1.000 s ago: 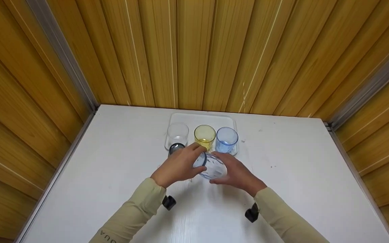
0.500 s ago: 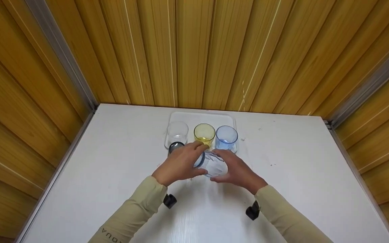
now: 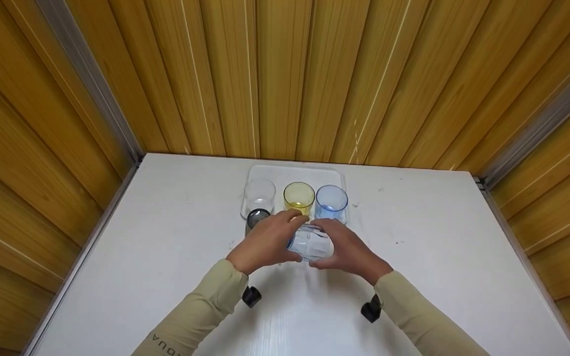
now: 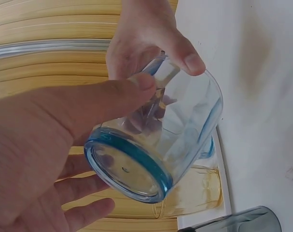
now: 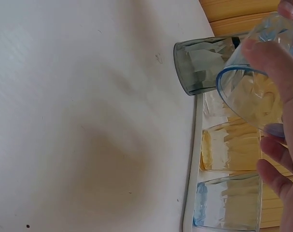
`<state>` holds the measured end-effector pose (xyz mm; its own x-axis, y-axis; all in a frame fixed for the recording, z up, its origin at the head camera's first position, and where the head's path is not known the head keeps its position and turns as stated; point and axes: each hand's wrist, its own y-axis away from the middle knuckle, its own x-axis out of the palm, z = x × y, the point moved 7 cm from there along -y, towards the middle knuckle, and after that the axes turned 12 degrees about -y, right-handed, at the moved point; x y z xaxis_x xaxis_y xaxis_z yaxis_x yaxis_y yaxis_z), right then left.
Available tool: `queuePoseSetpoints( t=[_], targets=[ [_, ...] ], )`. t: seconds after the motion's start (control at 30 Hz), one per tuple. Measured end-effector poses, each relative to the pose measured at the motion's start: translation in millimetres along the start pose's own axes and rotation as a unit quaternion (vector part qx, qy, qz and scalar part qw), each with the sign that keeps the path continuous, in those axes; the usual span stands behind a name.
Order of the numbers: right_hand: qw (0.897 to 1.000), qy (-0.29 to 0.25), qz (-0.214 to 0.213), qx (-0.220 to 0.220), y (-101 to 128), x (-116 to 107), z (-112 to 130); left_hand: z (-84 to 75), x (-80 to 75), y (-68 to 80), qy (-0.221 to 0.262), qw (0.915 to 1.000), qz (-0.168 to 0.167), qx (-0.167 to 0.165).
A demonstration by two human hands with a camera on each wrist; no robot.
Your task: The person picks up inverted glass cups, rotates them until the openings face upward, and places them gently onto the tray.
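Both hands hold a clear, blue-tinted glass [image 3: 311,243] over the table, tipped on its side. The left hand [image 3: 267,241] is at its thick base; in the left wrist view the thumb [image 4: 129,89] lies along the wall, with fingers behind the base. At the rim end, the right hand [image 3: 350,253] grips it, its thumb [image 5: 268,55] outside the blue rim. Just beyond the left hand, a dark grey glass [image 3: 257,217] stands upside down in front of the tray, partly hidden by that hand.
A white tray [image 3: 295,173] lies near the back wall. On it, upright in a row, stand a clear glass [image 3: 260,195], a yellow glass [image 3: 299,198] and a blue glass [image 3: 332,201]. Wood-patterned panels [image 3: 285,79] enclose the white table [image 3: 438,237].
The held glass has turned slightly between the hands, and its base end is now more covered by the left hand, which has shifted a little right. The other glasses have stayed put.
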<state>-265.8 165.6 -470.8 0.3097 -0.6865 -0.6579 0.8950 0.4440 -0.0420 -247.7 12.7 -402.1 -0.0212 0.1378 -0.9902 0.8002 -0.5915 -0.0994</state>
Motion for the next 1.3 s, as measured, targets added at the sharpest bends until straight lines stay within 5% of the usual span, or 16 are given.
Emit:
queuePoseSetpoints(
  t=[0.87, 1.3],
  targets=[
    [0.996, 0.025, -0.009, -0.082, -1, -5, 15, -0.8, 11.5, -3.6, -0.012, 0.9998, 0.015, -0.005],
    [0.999, 0.012, 0.013, -0.035, 0, -1, 11, -2.1, 14.0, -3.1, -0.031, 0.9993, 0.021, -0.006]
  ],
)
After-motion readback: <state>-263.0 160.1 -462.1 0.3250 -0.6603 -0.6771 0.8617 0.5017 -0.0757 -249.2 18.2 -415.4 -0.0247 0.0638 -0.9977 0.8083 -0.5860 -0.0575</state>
